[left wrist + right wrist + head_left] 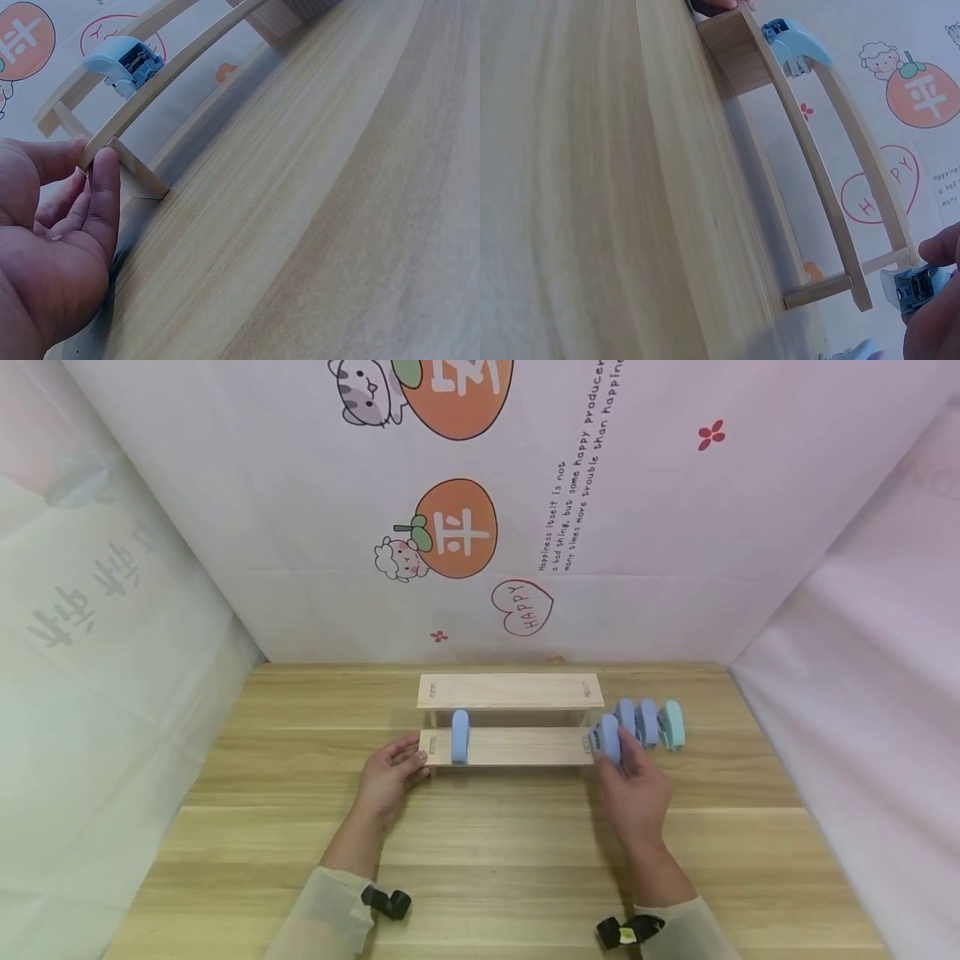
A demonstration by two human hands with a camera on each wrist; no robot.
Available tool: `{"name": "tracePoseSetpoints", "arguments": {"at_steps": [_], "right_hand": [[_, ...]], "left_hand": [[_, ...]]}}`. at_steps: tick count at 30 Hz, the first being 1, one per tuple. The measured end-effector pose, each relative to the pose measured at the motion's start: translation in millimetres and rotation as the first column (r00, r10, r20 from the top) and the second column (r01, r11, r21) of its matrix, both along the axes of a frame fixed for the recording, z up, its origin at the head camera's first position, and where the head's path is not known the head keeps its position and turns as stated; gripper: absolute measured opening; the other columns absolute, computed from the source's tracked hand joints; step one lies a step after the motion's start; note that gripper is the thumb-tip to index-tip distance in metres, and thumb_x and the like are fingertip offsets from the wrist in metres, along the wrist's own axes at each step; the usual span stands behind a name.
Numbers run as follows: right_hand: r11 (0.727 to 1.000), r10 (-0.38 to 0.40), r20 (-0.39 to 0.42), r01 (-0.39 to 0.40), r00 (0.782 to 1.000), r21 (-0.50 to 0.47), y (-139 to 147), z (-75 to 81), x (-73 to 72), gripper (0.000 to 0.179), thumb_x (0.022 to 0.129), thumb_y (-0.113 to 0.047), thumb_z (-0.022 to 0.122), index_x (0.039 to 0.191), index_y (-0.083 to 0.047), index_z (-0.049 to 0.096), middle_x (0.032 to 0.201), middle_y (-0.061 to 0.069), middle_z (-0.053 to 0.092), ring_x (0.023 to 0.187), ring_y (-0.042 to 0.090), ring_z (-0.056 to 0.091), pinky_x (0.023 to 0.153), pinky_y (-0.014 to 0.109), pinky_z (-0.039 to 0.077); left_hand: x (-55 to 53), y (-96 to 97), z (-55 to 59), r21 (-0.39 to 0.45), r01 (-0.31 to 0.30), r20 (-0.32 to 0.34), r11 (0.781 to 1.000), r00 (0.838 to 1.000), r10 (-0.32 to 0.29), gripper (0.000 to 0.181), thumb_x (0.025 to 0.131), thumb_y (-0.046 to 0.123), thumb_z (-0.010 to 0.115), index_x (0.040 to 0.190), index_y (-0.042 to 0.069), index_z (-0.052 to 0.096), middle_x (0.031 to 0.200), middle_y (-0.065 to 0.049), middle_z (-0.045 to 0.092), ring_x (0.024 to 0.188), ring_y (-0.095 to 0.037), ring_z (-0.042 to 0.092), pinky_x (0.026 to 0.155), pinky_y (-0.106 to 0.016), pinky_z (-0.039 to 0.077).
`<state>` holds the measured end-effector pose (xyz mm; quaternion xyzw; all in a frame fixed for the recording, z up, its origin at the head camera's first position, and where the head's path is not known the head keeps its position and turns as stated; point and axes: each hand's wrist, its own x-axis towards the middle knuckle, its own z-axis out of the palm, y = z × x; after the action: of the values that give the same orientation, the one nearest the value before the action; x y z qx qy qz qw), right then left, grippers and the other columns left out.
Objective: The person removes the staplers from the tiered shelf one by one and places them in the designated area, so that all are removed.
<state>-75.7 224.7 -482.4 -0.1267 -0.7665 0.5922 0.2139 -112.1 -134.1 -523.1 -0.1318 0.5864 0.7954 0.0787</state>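
A two-tier wooden shelf (525, 746) stands on the table, its rear board (510, 691) behind the front one. My left hand (387, 779) pinches the front board's left end between thumb and fingers, seen closely in the left wrist view (67, 225). Near that end, one light-blue stapler (460, 737) rests across the front board. My right hand (636, 787) grips another blue stapler (609, 739) at the board's right end. In the right wrist view, this held stapler (919, 287) is partly covered by fingers; whether it touches the wood I cannot tell.
Right of the shelf, two blue staplers (647, 723) and a mint-green stapler (672, 725) stand in a row close to my right hand. A printed white cloth (637, 618) hangs behind the wooden table (510, 852), with more white cloth on both sides.
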Motion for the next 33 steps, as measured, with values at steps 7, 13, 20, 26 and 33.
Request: {"name": "tracePoseSetpoints", "arguments": {"at_steps": [7,13,20,26,33], "right_hand": [[0.999,-0.008,0.005,0.008,1.000,-0.051,6,2.5,0.0,0.051,0.091,-0.004,0.078,0.139,-0.007,0.063,0.144,0.016,0.057,0.135,0.031,0.054,0.101,0.021,0.051],[0.999,-0.044,0.015,0.044,0.999,-0.009,11,1.1,-0.9,0.050,0.090,-0.004,0.078,0.138,-0.006,0.064,0.142,0.016,0.058,0.133,0.028,0.055,0.100,0.019,0.051],[0.998,-0.049,0.011,0.049,0.999,-0.039,18,2.5,0.5,0.051,0.090,-0.002,0.078,0.138,-0.005,0.064,0.142,0.017,0.058,0.135,0.029,0.054,0.103,0.020,0.050],[0.997,-0.077,0.071,0.076,0.994,0.021,27,1.5,4.0,0.053,0.091,-0.005,0.078,0.141,-0.008,0.062,0.142,0.015,0.058,0.134,0.028,0.055,0.102,0.021,0.051],[0.994,-0.105,0.116,0.102,0.988,0.035,34,-0.1,5.3,0.052,0.092,-0.006,0.074,0.143,-0.014,0.061,0.146,0.011,0.056,0.137,0.026,0.053,0.105,0.025,0.050]], "left_hand": [[-1.2,0.6,-1.3,-0.002,-0.003,-0.003,1.000,1.000,0.003,0.047,0.094,-0.002,0.072,0.140,0.001,0.059,0.127,-0.017,0.065,0.100,-0.023,0.070,0.091,-0.033,0.064],[-0.2,0.9,-0.7,-0.019,-0.001,-0.007,1.000,1.000,0.001,0.047,0.095,-0.002,0.072,0.139,0.002,0.059,0.127,-0.017,0.065,0.100,-0.023,0.070,0.091,-0.032,0.064],[0.6,1.5,-0.3,-0.020,-0.002,-0.006,1.000,1.000,0.002,0.047,0.095,-0.002,0.071,0.140,0.002,0.059,0.127,-0.017,0.065,0.100,-0.023,0.070,0.091,-0.032,0.064],[0.1,1.7,0.0,-0.016,-0.001,-0.006,1.000,1.000,0.001,0.047,0.095,-0.002,0.071,0.140,0.001,0.059,0.128,-0.017,0.065,0.102,-0.023,0.070,0.092,-0.033,0.064],[0.7,1.1,0.3,-0.017,0.000,-0.005,1.000,1.000,0.000,0.047,0.095,-0.002,0.071,0.140,0.002,0.059,0.128,-0.017,0.065,0.101,-0.023,0.070,0.092,-0.033,0.064]]}}
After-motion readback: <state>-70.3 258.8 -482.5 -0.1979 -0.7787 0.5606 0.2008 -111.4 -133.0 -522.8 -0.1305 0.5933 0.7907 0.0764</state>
